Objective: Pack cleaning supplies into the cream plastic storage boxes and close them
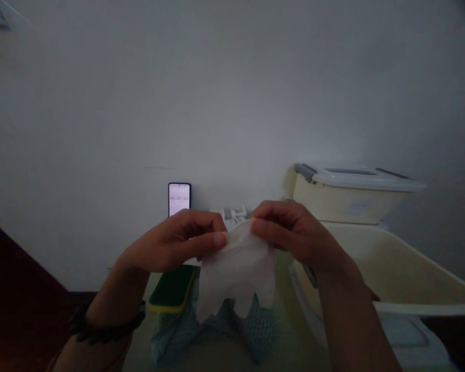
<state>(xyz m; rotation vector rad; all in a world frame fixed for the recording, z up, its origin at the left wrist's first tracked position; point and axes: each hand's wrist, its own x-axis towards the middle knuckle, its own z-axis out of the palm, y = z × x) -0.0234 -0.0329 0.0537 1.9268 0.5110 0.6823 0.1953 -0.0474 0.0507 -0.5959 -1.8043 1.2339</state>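
Observation:
A thin white tissue-like sheet point(242, 271) hangs in front of me, its lower edge jagged into uneven points. My left hand point(178, 240) pinches its top edge between thumb and fingers on the left. On the right side of the same edge, my right hand point(290, 227) is closed in a similar pinch. A bluish knit cloth point(258, 330) lies crumpled on the table below the sheet, partly hidden by it. Beside the cloth, under my left hand, is a green sponge point(172, 288) with a yellow side.
A phone point(179, 199) showing a timer stands against the wall. White bottles with a pump top point(238, 212) are partly hidden behind my hands. At right, a cream open bin point(403, 258) stands before a lidded storage box point(352, 199). The pale green table point(294, 330) spreads below.

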